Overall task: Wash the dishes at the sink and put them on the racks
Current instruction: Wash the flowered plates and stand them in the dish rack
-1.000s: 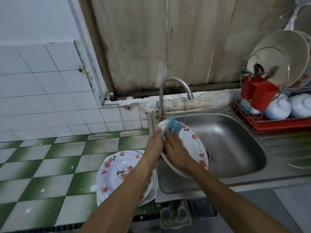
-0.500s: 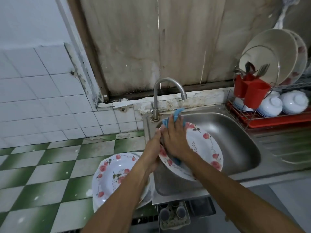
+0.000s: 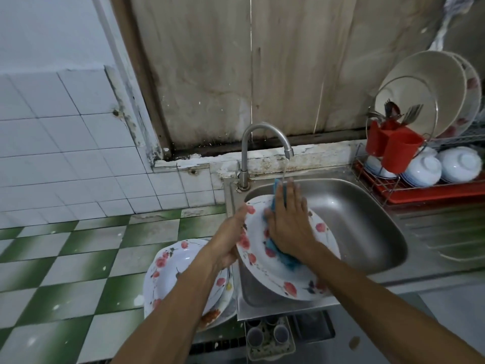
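Where the counter (image 3: 65,258) is green and white: a stack of flowered plates (image 3: 181,261) sits at its right end, just beside the sink (image 3: 354,219) and partly under the left arm.
left hand (image 3: 229,240): it grips the left rim of the plate (image 3: 275,281), with its fingers curled round the edge.
plate: it is held over the left part of the sink and it is tilted. Its flowered face points up and toward the person. The far rim is high, near the tap (image 3: 262,143), and the near rim is low, by the front edge of the sink. From here it looks oval, with the long way running from upper left to lower right.
blue sponge (image 3: 287,260): it lies on the plate's face under the right hand. It may be a cloth; that is hard to tell.
right hand (image 3: 288,224): it is flat, fingers straight and close together, pressing the blue sponge down. The fingertips point away, at the water.
tap: water falls from it onto the fingertips.
rack (image 3: 420,195): it stands right of the sink on a red tray. White bowls (image 3: 425,169) lie upside down in it, a red holder (image 3: 399,151) has forks and spoons, and big plates (image 3: 425,85) stand on edge.
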